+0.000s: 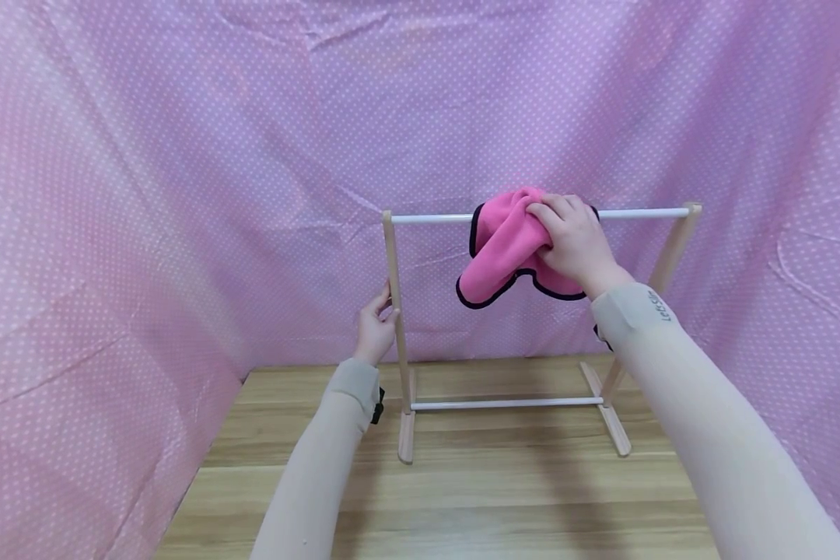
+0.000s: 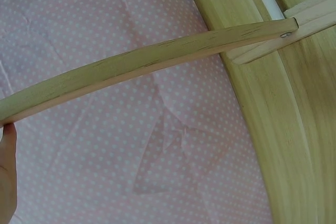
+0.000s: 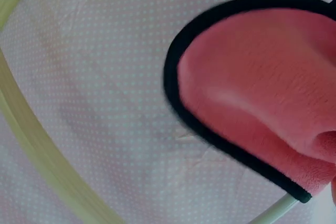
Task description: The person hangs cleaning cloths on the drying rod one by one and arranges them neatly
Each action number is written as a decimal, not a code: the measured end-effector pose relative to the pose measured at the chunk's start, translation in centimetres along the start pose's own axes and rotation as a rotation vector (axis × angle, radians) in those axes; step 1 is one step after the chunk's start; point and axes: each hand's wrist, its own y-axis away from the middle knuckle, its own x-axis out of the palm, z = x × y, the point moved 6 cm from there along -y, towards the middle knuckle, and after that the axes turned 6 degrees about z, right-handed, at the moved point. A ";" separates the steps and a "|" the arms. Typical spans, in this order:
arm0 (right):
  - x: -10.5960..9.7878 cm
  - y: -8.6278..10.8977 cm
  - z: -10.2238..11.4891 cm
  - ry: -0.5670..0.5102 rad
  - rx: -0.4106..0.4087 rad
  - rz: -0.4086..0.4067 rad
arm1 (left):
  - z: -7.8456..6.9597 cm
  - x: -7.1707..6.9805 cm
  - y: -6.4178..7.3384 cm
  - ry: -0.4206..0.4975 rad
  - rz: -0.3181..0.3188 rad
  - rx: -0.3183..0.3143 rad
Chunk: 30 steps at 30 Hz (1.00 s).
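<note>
A pink cloth [image 1: 507, 249] with black edging hangs over the white top bar [image 1: 644, 213] of a small wooden rack. My right hand [image 1: 577, 237] grips the cloth from above at the bar, bunching it into folds. Close up in the right wrist view, a rounded lobe of the cloth [image 3: 257, 77] fills the right side, and most of that hand is out of frame. My left hand [image 1: 376, 330] holds the rack's left post [image 1: 397, 334] about halfway up, fingers and thumb on either side of it. One digit shows under the post [image 2: 131, 64] in the left wrist view.
The rack's right post [image 1: 672, 249] stands beyond my right wrist. A white lower bar [image 1: 507, 404] joins the two wooden feet [image 1: 406, 435] on the wood-grain table [image 1: 497, 498]. Pink polka-dot fabric [image 1: 287, 140] hangs behind and on both sides.
</note>
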 end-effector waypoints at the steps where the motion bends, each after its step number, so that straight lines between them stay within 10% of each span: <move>1: 0.1 0.0 -0.2 0.005 0.027 0.026 | 0.0 0.0 0.0 0.002 -0.001 -0.002; 9: 0.1 -0.1 -0.9 0.047 0.132 0.189 | -0.8 -0.1 0.0 0.025 0.003 -0.029; 16: -0.1 0.1 -1.3 0.027 0.166 0.264 | -4.4 0.4 1.3 -0.059 -0.098 0.029; 24: 0.2 0.5 -1.6 -0.026 0.195 0.270 | -7.6 5.9 0.7 -0.026 0.229 -0.066; 30: 0.3 0.6 -1.5 -0.051 0.197 0.258 | -9.2 8.0 -0.4 0.154 0.188 -0.104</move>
